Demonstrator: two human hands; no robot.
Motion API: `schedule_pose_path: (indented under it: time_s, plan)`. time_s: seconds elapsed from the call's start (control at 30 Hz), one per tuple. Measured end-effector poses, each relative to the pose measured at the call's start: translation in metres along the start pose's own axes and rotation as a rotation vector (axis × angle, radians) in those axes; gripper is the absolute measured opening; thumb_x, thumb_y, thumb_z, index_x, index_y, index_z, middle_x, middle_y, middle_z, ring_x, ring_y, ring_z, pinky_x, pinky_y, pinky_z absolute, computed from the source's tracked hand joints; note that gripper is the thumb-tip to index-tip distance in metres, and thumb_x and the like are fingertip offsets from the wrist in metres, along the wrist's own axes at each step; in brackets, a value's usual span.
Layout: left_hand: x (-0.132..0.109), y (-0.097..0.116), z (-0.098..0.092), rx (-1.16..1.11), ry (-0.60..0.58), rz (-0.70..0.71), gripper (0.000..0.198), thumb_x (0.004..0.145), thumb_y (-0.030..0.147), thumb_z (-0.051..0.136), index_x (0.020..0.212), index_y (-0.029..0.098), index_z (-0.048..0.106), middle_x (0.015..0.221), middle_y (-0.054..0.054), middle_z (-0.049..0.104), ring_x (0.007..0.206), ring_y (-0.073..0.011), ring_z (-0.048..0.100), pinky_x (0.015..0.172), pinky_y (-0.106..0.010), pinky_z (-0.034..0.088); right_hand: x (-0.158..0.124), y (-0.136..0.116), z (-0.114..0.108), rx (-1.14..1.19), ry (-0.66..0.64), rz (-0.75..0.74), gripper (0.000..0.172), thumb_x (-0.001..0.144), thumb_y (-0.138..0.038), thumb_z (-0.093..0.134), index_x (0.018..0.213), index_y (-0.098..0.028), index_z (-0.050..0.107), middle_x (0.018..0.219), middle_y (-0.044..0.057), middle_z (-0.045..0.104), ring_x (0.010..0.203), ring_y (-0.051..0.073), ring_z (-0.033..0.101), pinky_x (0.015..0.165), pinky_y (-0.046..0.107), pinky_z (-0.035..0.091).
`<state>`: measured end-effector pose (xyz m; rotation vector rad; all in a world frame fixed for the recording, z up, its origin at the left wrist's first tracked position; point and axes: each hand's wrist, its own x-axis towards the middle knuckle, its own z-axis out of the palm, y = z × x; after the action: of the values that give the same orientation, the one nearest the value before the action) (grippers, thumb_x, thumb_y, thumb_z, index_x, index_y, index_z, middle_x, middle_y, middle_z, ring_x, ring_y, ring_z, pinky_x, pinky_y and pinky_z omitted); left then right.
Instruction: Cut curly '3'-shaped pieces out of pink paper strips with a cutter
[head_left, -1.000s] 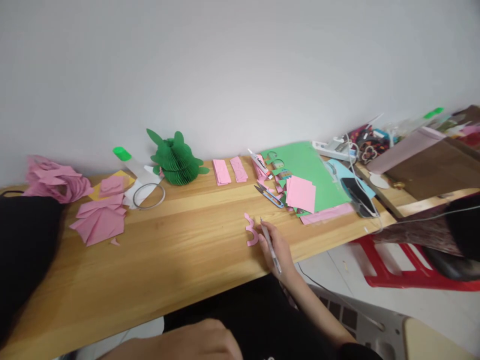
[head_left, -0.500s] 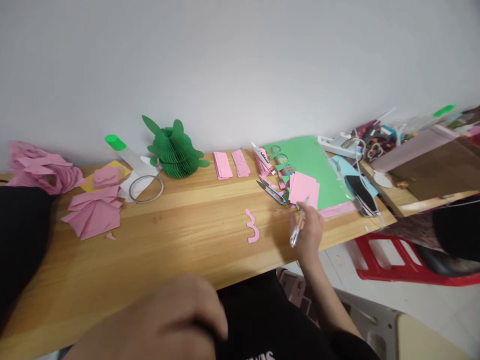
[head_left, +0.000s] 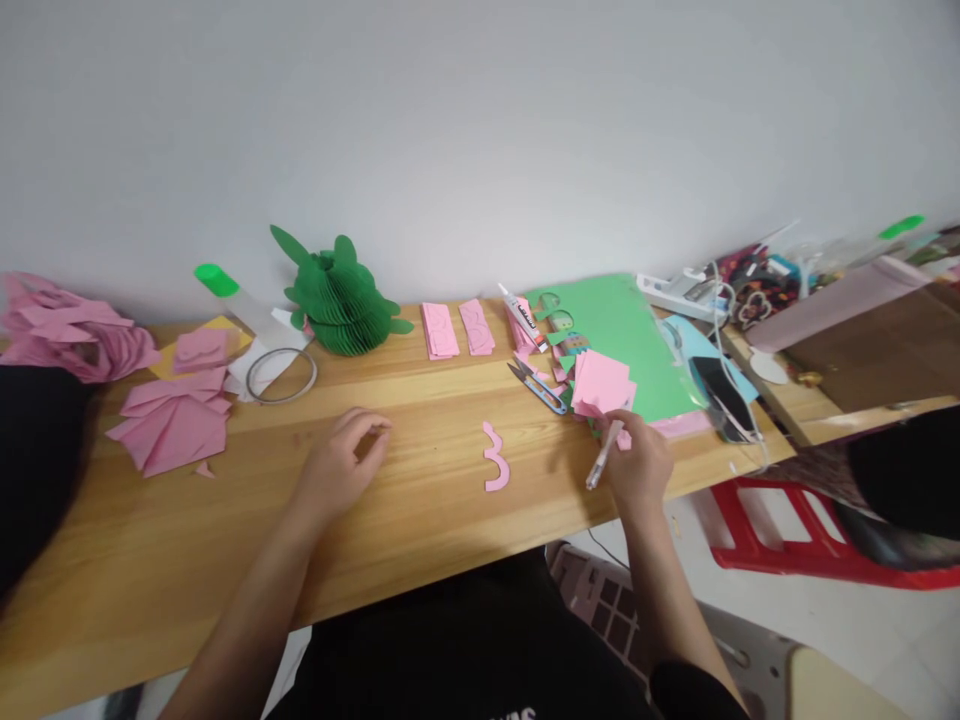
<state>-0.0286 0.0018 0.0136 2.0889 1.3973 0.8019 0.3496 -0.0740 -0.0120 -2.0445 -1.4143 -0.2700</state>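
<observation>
The wooden surface (head_left: pixel 420 510) carries one large green sheet (head_left: pixel 660 365) at right and one green honeycomb-paper piece (head_left: pixel 345 310) at far left. Of two hands, the left hand (head_left: pixel 341 465) is loosely curled on the left; the right hand (head_left: pixel 641 462) is at the near edge of one stack of pink squares (head_left: pixel 602 378), whether gripping any I cannot tell. Two pink packets (head_left: pixel 440 331) lie far centre, one pair of blue snips (head_left: pixel 538 388) left of the stack, one pen (head_left: pixel 600 465) pinched in the right hand, one wavy pink cutout (head_left: pixel 496 462) between the hands.
</observation>
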Motion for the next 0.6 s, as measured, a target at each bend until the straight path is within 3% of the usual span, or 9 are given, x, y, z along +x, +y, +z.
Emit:
schedule_pose_path:
  time_s: [0.17, 0.23, 0.3, 0.33, 0.4, 0.43, 0.5, 0.6]
  plan:
    - [0.001, -0.001, 0.002, -0.091, 0.014, -0.066, 0.019, 0.086, 0.037, 0.053, 0.085, 0.022, 0.065, 0.086, -0.004, 0.069, 0.081, -0.0205, 0.066, 0.069, -0.030, 0.053, 0.004, -0.006, -0.008, 0.023, 0.170, 0.069, 0.018, 0.084, -0.031, 0.056, 0.085, -0.020, 0.070, 0.075, 0.008, 0.073, 0.068, 0.024, 0.063, 0.066, 0.034, 0.045]
    - [0.000, 0.000, 0.005, -0.202, 0.008, -0.144, 0.021, 0.083, 0.042, 0.059, 0.084, 0.023, 0.066, 0.086, -0.004, 0.071, 0.082, -0.0218, 0.067, 0.075, -0.033, 0.054, 0.003, -0.025, -0.017, 0.074, 0.277, 0.035, 0.014, 0.085, -0.033, 0.061, 0.084, -0.021, 0.069, 0.074, 0.006, 0.073, 0.066, 0.023, 0.064, 0.064, 0.034, 0.046]
    - [0.000, 0.009, 0.007, -0.440, -0.090, -0.256, 0.029, 0.080, 0.050, 0.066, 0.088, 0.022, 0.069, 0.090, -0.006, 0.074, 0.084, -0.0240, 0.069, 0.078, -0.036, 0.055, -0.002, -0.056, -0.024, 0.223, 0.333, -0.073, 0.006, 0.085, -0.028, 0.069, 0.087, -0.023, 0.067, 0.076, 0.004, 0.074, 0.067, 0.021, 0.067, 0.067, 0.033, 0.050]
    - [-0.001, 0.015, 0.007, -0.611, -0.190, -0.312, 0.037, 0.079, 0.056, 0.068, 0.093, 0.022, 0.071, 0.094, -0.009, 0.076, 0.086, -0.0257, 0.071, 0.079, -0.038, 0.056, -0.005, -0.075, -0.026, 0.357, 0.276, -0.179, 0.006, 0.085, -0.023, 0.069, 0.090, -0.025, 0.066, 0.079, 0.003, 0.075, 0.071, 0.020, 0.070, 0.068, 0.032, 0.052]
    - [0.000, 0.033, 0.008, -1.009, -0.443, -0.393, 0.059, 0.077, 0.069, 0.067, 0.110, 0.020, 0.071, 0.111, -0.014, 0.076, 0.098, -0.0308, 0.072, 0.081, -0.041, 0.057, -0.013, -0.114, -0.024, 0.665, 0.038, -0.410, 0.015, 0.087, -0.014, 0.064, 0.093, -0.027, 0.063, 0.083, 0.002, 0.077, 0.077, 0.019, 0.073, 0.073, 0.032, 0.056]
    - [0.000, 0.042, 0.008, -1.169, -0.504, -0.412, 0.065, 0.076, 0.075, 0.065, 0.110, 0.020, 0.071, 0.114, -0.015, 0.075, 0.103, -0.0326, 0.072, 0.084, -0.042, 0.057, -0.017, -0.132, -0.021, 0.766, -0.062, -0.546, 0.019, 0.088, -0.010, 0.060, 0.095, -0.027, 0.063, 0.083, 0.002, 0.077, 0.079, 0.018, 0.074, 0.075, 0.032, 0.056]
    - [0.003, 0.056, 0.006, -1.337, -0.475, -0.440, 0.064, 0.077, 0.075, 0.064, 0.103, 0.018, 0.073, 0.109, -0.013, 0.076, 0.108, -0.0316, 0.070, 0.092, -0.041, 0.055, -0.022, -0.160, -0.012, 0.834, -0.102, -0.707, 0.023, 0.088, -0.006, 0.057, 0.098, -0.027, 0.062, 0.084, 0.003, 0.078, 0.082, 0.019, 0.075, 0.080, 0.033, 0.056]
    - [0.011, 0.065, 0.002, -1.360, -0.298, -0.524, 0.046, 0.070, 0.057, 0.078, 0.091, 0.016, 0.075, 0.099, -0.010, 0.078, 0.098, -0.0294, 0.073, 0.089, -0.039, 0.057, -0.020, -0.182, 0.002, 0.903, -0.180, -0.742, 0.018, 0.087, -0.016, 0.065, 0.102, -0.027, 0.061, 0.087, 0.003, 0.078, 0.086, 0.020, 0.075, 0.086, 0.036, 0.056]
